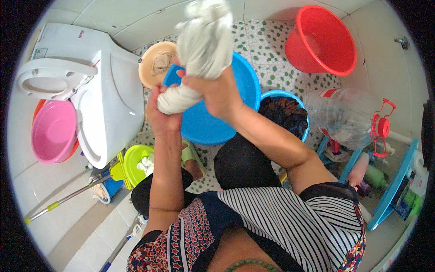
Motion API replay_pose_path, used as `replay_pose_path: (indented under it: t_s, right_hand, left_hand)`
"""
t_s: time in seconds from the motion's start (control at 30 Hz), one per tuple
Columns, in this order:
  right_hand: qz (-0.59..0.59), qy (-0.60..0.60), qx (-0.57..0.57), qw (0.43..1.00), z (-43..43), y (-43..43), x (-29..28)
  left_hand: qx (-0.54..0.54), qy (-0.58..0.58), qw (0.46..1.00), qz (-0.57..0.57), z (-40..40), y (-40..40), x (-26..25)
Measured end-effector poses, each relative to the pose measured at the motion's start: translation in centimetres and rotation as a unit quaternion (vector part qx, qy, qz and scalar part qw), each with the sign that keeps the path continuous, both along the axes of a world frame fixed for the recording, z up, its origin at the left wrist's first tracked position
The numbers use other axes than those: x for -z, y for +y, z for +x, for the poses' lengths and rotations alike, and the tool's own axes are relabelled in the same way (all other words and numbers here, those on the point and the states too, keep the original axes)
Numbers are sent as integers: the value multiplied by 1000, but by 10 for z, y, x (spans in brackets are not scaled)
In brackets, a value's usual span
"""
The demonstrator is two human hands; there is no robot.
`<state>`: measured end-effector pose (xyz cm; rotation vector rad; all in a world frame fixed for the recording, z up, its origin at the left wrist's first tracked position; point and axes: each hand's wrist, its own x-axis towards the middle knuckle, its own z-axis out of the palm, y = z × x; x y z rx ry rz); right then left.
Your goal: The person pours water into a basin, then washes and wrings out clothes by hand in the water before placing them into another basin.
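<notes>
A white cloth (205,40) is bunched and twisted above a large blue plastic basin (207,127). My right hand (221,93) grips its middle, and the loose end fans out blurred beyond the fingers. Lower down, my left hand (164,108) is closed around the twisted end of the cloth. Much of the basin's inside is hidden by my hands and the cloth. Just left of the basin sits a peach-coloured basin (148,69) with a beige wet-looking cloth (163,62) in it.
A white toilet (119,85) stands at left, beside a pink basin (54,132). A green mop bucket (132,163) is nearby. At right are a red bucket (321,40), a blue-rimmed tub of dark clothes (283,114), a large clear bottle (346,117) and a blue shelf rack (396,190).
</notes>
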<state>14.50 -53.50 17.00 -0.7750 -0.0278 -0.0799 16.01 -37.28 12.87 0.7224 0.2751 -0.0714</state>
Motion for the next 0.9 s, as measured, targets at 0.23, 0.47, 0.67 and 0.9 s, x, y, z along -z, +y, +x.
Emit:
replay_pose_path:
  t_s: [0.23, 0.47, 0.67, 0.9]
  right_hand:
    - [-394, -234, 34, 888, -11, 5, -1]
    - [-446, -476, 68, 754, -28, 40, 21]
    - [-503, -557, -140, 646, -28, 52, 33]
    - [-533, -542, -266, 593, -18, 79, 68]
  left_hand:
    - [205, -21, 978, 35, 9, 13, 46]
    - [392, 328, 846, 155, 21, -10, 6]
    - [486, 241, 774, 326, 33, -13, 9]
    - [499, 184, 756, 381, 39, -4, 45]
